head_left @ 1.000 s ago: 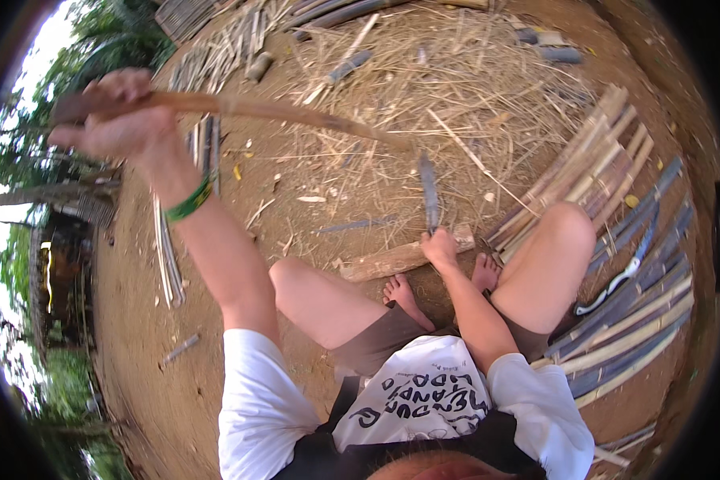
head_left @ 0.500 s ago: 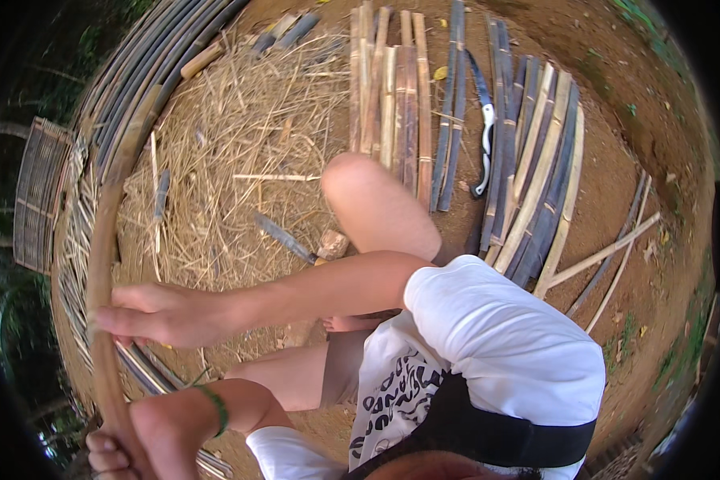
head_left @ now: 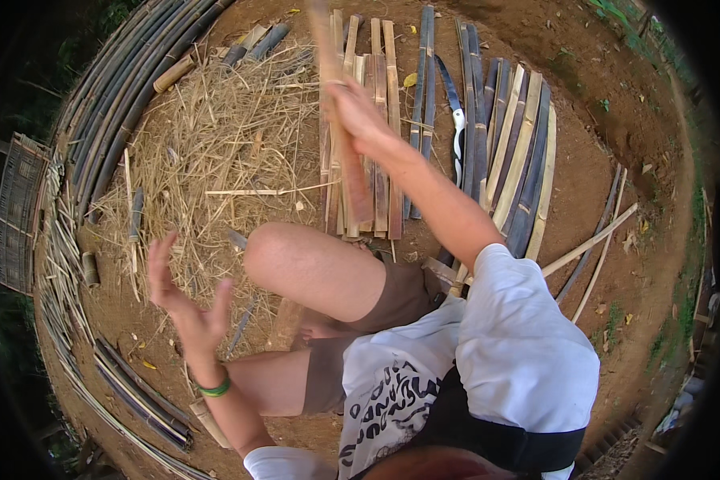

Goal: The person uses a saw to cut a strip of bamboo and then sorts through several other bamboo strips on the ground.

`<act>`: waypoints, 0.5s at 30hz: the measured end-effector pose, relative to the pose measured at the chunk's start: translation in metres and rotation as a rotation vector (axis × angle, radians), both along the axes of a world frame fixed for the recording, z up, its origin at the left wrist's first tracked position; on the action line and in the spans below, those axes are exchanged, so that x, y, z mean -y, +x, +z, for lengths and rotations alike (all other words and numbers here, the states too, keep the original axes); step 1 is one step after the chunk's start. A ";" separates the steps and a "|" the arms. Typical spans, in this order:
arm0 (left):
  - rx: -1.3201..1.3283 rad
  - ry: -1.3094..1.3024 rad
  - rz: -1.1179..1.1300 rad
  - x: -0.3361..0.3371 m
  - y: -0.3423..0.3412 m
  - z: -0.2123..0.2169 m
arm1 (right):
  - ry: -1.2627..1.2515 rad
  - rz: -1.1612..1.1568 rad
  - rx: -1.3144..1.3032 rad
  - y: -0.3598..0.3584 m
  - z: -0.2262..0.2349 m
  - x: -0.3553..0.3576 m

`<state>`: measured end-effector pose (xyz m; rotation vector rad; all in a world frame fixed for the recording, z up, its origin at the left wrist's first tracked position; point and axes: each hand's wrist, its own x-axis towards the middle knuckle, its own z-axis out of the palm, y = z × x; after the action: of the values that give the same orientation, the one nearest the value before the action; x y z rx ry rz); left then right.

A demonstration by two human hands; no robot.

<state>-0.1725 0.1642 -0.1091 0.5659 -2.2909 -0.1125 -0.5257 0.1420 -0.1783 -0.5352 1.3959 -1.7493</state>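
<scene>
My right hand (head_left: pixel 360 120) is closed around a split bamboo slat (head_left: pixel 352 180), blurred by motion. That slat hangs lengthwise over a row of brown bamboo slats (head_left: pixel 394 160) on the ground at the far middle; whether it touches them I cannot tell. Lower left, my left hand (head_left: pixel 190 308) is raised with its fingers spread and nothing in it, a green band around the wrist. Beneath and beyond it lies a heap of pale bamboo shavings (head_left: pixel 240 136). The tip of a grey blade (head_left: pixel 238 238) shows beside my bent knee, the remainder hidden.
A curved saw (head_left: pixel 458 132) with a white-and-black handle lies between dark slats. More split slats (head_left: pixel 528 160) lie to its right. Long dark bamboo poles (head_left: pixel 128 96) curve along the far left, near a woven bamboo panel (head_left: pixel 20 212). Thin strips (head_left: pixel 60 296) line the left side.
The slat has swung from the left side to the far middle, carried by my right hand. My left hand has let go of its lower end and opened.
</scene>
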 end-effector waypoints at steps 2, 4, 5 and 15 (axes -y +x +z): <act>-0.008 0.049 0.104 0.021 0.038 -0.006 | 0.176 -0.187 -0.447 -0.038 -0.073 -0.013; -0.039 0.100 0.188 0.043 0.065 -0.011 | 0.281 -0.388 -0.753 -0.069 -0.147 -0.044; -0.053 0.129 0.238 0.049 0.080 -0.008 | 0.343 -0.363 -0.801 -0.077 -0.174 -0.057; 0.002 0.403 0.371 0.134 0.105 -0.082 | 0.612 -0.359 -0.796 -0.068 -0.306 -0.109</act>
<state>-0.0678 0.0306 -0.1915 1.1870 -2.1317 -0.3957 -0.5935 0.2508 -0.4846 -0.6932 2.5972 -1.2684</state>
